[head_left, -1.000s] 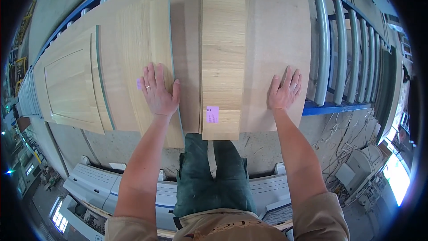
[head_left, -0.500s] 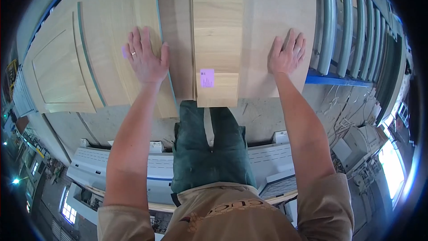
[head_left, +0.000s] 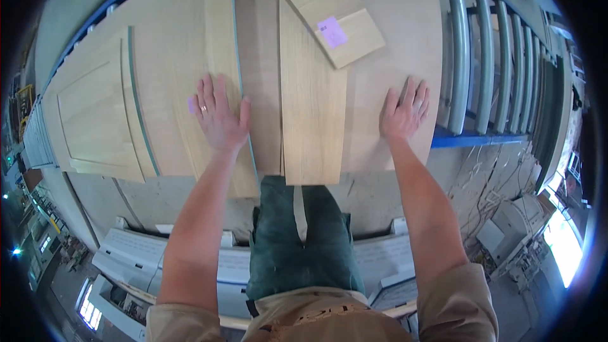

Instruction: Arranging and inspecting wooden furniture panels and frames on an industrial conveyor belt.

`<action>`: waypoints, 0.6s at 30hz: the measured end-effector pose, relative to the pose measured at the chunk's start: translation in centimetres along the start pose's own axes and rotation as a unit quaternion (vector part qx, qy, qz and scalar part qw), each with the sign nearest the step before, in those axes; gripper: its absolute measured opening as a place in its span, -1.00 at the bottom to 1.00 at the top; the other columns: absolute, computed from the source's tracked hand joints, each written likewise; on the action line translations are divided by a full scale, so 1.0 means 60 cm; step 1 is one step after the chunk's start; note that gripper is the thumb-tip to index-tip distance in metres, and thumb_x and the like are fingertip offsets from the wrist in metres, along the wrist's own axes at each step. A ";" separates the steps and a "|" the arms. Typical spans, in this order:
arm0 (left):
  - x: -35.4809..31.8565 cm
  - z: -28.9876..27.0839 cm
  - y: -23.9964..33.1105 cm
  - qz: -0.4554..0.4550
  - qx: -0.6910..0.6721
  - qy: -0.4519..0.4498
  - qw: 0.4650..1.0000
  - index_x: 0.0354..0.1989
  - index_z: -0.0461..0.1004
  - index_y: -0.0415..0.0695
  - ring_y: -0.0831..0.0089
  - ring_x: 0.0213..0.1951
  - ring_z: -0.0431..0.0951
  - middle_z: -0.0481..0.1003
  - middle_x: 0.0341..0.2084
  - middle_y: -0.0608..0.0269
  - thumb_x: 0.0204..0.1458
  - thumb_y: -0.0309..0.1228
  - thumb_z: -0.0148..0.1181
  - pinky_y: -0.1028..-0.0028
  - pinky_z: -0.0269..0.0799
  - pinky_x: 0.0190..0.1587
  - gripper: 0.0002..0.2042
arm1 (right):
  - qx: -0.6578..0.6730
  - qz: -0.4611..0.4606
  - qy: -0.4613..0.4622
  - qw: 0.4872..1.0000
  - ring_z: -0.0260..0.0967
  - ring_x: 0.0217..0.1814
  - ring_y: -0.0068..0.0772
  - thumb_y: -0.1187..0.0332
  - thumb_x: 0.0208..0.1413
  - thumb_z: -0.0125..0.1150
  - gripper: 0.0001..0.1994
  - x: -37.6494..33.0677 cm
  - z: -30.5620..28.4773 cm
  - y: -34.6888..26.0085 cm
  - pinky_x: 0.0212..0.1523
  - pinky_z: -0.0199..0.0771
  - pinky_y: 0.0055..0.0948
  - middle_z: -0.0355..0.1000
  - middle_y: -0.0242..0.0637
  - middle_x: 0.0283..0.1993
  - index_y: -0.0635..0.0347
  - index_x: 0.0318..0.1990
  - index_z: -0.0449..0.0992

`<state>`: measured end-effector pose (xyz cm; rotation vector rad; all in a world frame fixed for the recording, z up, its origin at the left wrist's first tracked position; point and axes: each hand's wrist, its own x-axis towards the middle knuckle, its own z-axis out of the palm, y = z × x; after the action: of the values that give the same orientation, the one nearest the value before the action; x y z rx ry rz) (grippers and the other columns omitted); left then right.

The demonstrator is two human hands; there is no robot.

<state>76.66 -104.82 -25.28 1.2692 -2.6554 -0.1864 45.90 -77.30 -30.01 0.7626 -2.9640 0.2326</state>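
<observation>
Ahead and left of the nearer right hand, a labelled board slants from near right to far left over a straight plank, while both hands lie flat, fingers slightly spread, gripping nothing, the left hand on a green-edged board.

Loose cables are trailing over concrete floor, three o'clock; grey-white machinery is standing, four o'clock; paned window is glowing, eight o'clock.
</observation>
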 end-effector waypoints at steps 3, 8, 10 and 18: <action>0.002 -0.007 -0.003 0.004 0.000 0.002 1.000 0.56 0.21 -0.12 -0.13 0.58 0.09 0.18 0.53 -0.18 0.26 0.02 0.20 -0.14 -0.12 0.57 -0.23 | 0.009 0.001 -0.001 1.000 -0.16 0.76 0.08 -0.14 0.43 0.02 -0.32 0.003 -0.010 -0.007 0.67 -0.24 0.13 0.01 -0.04 0.70 -0.14 0.60 0.22; 0.003 -0.010 0.007 -0.005 -0.024 0.008 1.000 0.57 0.19 -0.12 -0.08 0.59 0.07 0.17 0.54 -0.17 0.27 -0.01 0.19 -0.15 -0.21 0.59 -0.24 | 0.006 0.012 -0.011 1.000 -0.17 0.76 0.08 -0.14 0.43 0.02 -0.31 0.005 -0.022 -0.011 0.67 -0.25 0.14 0.00 -0.03 0.70 -0.14 0.62 0.20; 0.003 -0.013 0.002 -0.003 -0.024 0.004 1.000 0.58 0.18 -0.12 -0.09 0.60 0.05 0.16 0.55 -0.18 0.27 -0.01 0.18 -0.16 -0.23 0.59 -0.24 | -0.011 0.010 -0.030 0.999 -0.17 0.76 0.05 -0.10 0.43 0.03 -0.31 0.003 -0.027 -0.017 0.67 -0.25 0.12 -0.01 -0.04 0.71 -0.10 0.61 0.20; 0.005 -0.018 -0.001 -0.016 -0.014 -0.031 0.999 0.59 0.13 -0.13 -0.09 0.61 0.00 0.10 0.57 -0.17 0.30 0.00 0.13 -0.16 -0.27 0.60 -0.23 | -0.011 0.002 -0.020 1.000 -0.19 0.77 0.07 -0.11 0.46 -0.04 -0.33 0.004 -0.025 -0.017 0.68 -0.27 0.09 -0.04 -0.05 0.72 -0.09 0.62 0.18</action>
<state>76.78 -105.15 -24.20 1.3192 -2.6743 -0.2712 46.23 -78.08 -28.39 0.7687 -3.0009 0.1881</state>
